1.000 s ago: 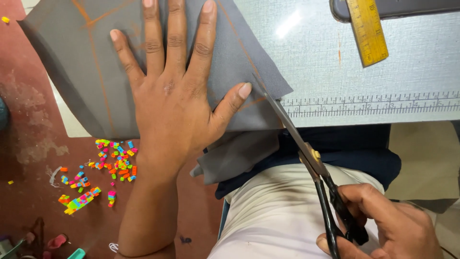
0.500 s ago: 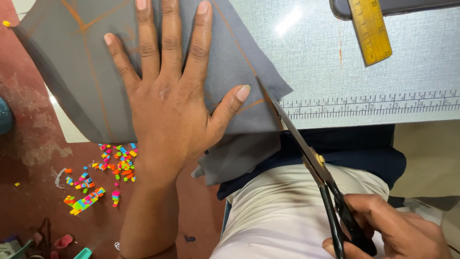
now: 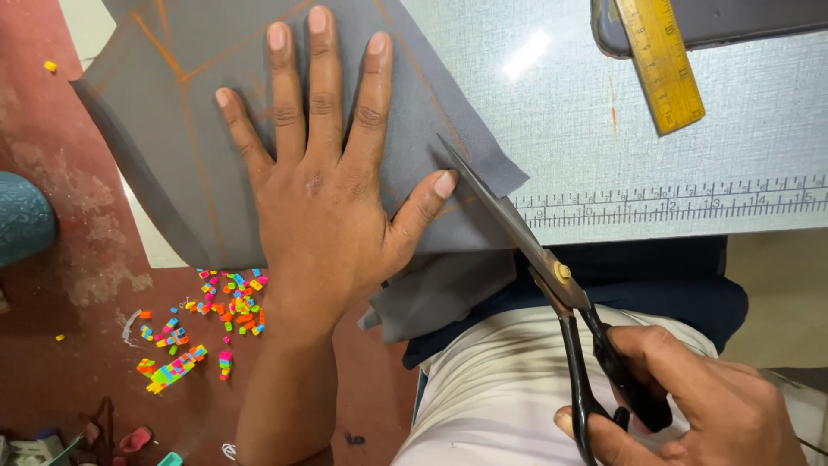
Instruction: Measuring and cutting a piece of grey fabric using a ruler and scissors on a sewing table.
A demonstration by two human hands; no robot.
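My left hand (image 3: 323,185) lies flat with fingers spread on a grey piece of fabric (image 3: 172,129) marked with orange chalk lines. The fabric covers the near left part of a pale table (image 3: 604,121) and droops over its edge. My right hand (image 3: 690,397) grips black-handled scissors (image 3: 552,276). Their blades are nearly closed and point up-left, tip on the fabric's right side just beside my left thumb.
A yellow wooden ruler (image 3: 660,60) lies on a dark object at the table's top right. A printed measuring scale (image 3: 681,203) runs along the table's front edge. Small colourful plastic bits (image 3: 216,315) litter the red floor at lower left. A teal object (image 3: 21,220) sits at far left.
The scissors have advanced up-left into the fabric, closer to my left thumb. My left hand stays pressed flat on the cloth.
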